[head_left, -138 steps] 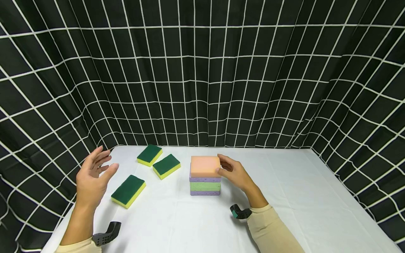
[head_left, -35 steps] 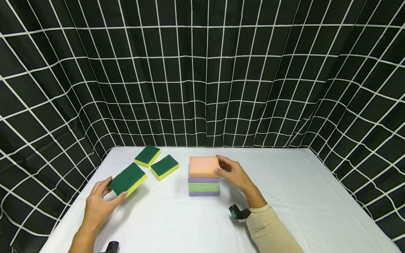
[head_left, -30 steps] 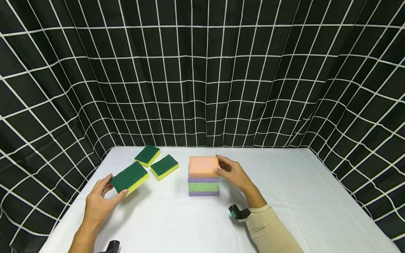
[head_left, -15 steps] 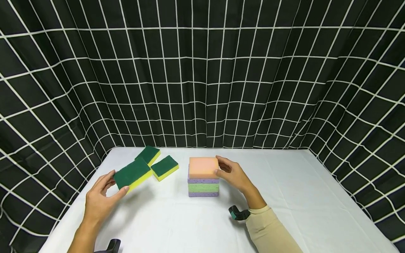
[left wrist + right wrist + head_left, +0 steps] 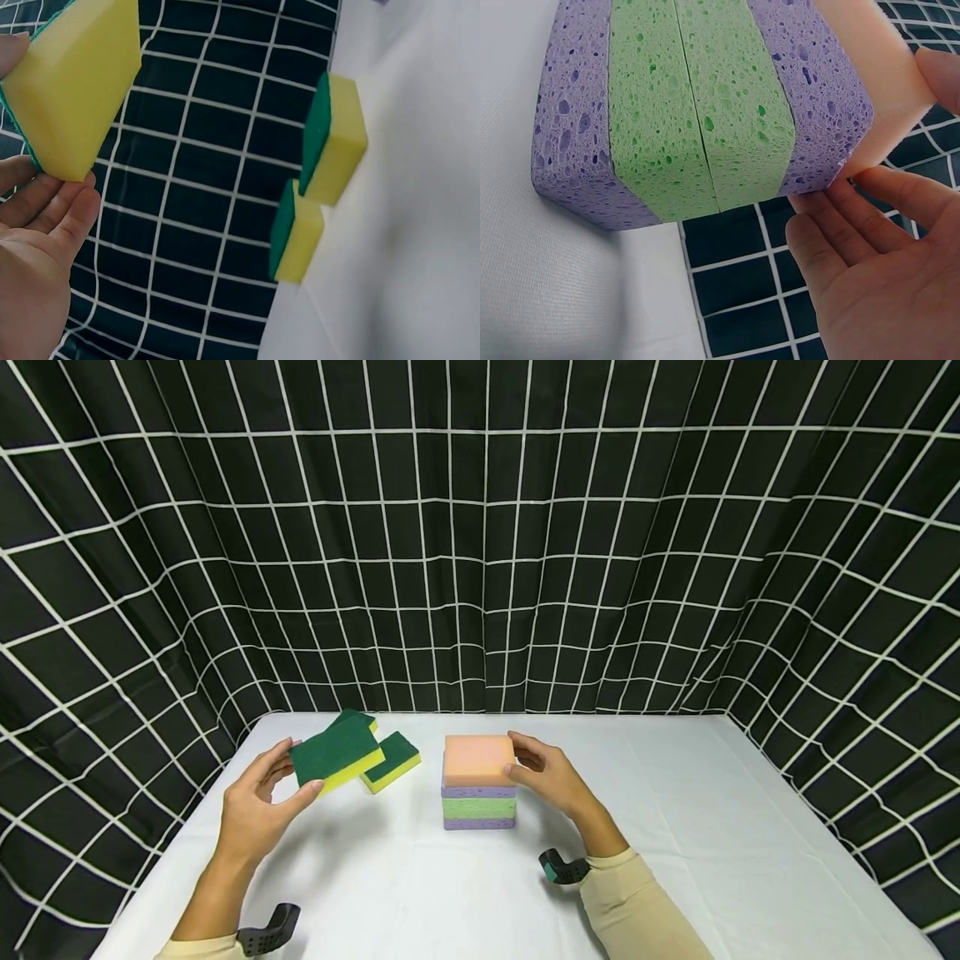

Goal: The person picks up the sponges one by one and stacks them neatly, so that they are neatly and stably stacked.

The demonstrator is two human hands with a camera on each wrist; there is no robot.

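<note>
My left hand [image 5: 255, 817] holds a green-and-yellow scouring sponge [image 5: 336, 753] by its near left end, thumb on the near edge and fingers behind. It hangs above the table, its yellow underside turned to the left wrist view. At the centre stands a stack: a purple sponge [image 5: 570, 112] at the bottom, two green sponges [image 5: 656, 105], another purple sponge [image 5: 810, 90], and a smooth orange sponge [image 5: 478, 760] on top. My right hand [image 5: 553, 782] pinches the orange sponge's right side between thumb and fingers.
Two more scouring sponges lie at the back left of the white table [image 5: 675, 827]. One sponge [image 5: 401, 756] is partly covered by the held one; the other sponge [image 5: 356, 718] shows only its far part. A black gridded curtain [image 5: 480, 568] surrounds the table's back and sides.
Several seconds ago my left hand was empty above the table's left. It has since picked up the nearest scouring sponge and carried it up and to the right. The right hand stays on the stack.
</note>
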